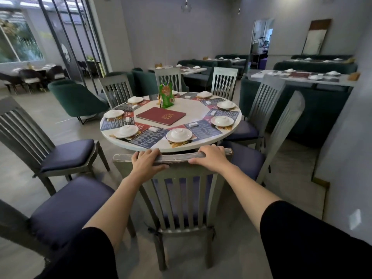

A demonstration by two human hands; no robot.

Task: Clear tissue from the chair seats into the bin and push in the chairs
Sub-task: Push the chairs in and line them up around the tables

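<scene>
A grey slatted chair with a blue seat cushion stands directly in front of me, its top rail close to the edge of the round white table. My left hand grips the left part of that rail. My right hand grips the right part of it. Two more chairs stand pulled out on the left, the nearer and the farther, both with bare blue cushions. Another chair stands pulled out at an angle on the right. I see no tissue and no bin.
The table holds several set plates, placemats, a red menu book and a green stand. Other grey chairs stand round its far side. Green armchairs and booth tables lie behind. A grey wall is close on the right.
</scene>
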